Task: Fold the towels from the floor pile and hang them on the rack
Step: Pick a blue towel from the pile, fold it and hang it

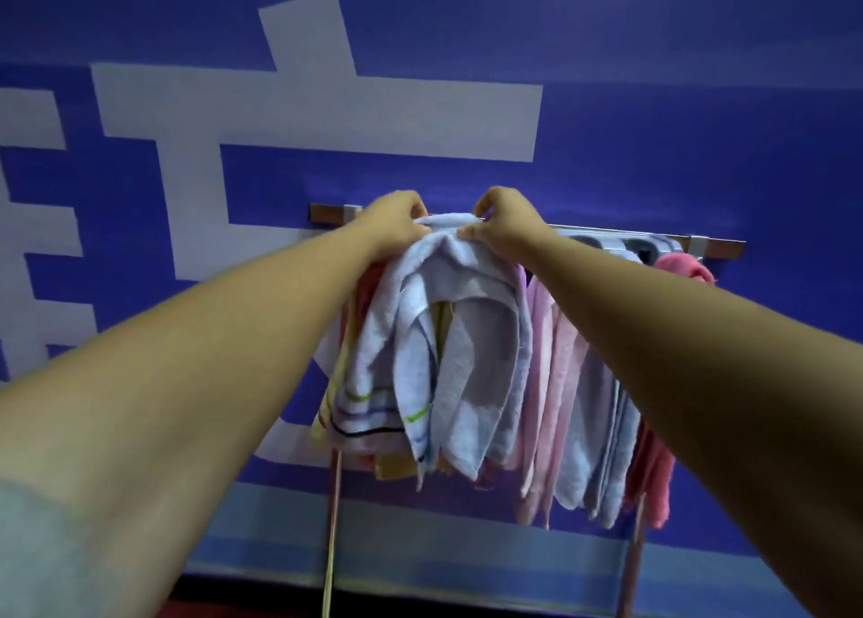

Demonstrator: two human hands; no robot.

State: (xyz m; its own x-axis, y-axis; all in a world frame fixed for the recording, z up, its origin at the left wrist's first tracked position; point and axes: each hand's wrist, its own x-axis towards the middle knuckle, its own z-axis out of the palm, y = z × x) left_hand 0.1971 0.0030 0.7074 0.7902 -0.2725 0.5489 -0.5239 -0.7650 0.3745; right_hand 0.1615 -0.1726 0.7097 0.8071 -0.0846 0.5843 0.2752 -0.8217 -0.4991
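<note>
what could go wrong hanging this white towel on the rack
1. The white towel hangs bunched and uneven under the left hand and right hand, so it may slide off the rack bar once released.
2. The bar looks crowded; settling it could drag the pink towel beside it.

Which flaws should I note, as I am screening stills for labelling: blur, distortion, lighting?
Head view, lighting: dim and even, with a blue cast and no glare. Head view, distortion: the wide angle swells the forearms toward the bottom corners, and the rack runs tilted. Head view, blur: slight softness over the light blue towel, the left hand, the right hand and the sleeve.
</note>
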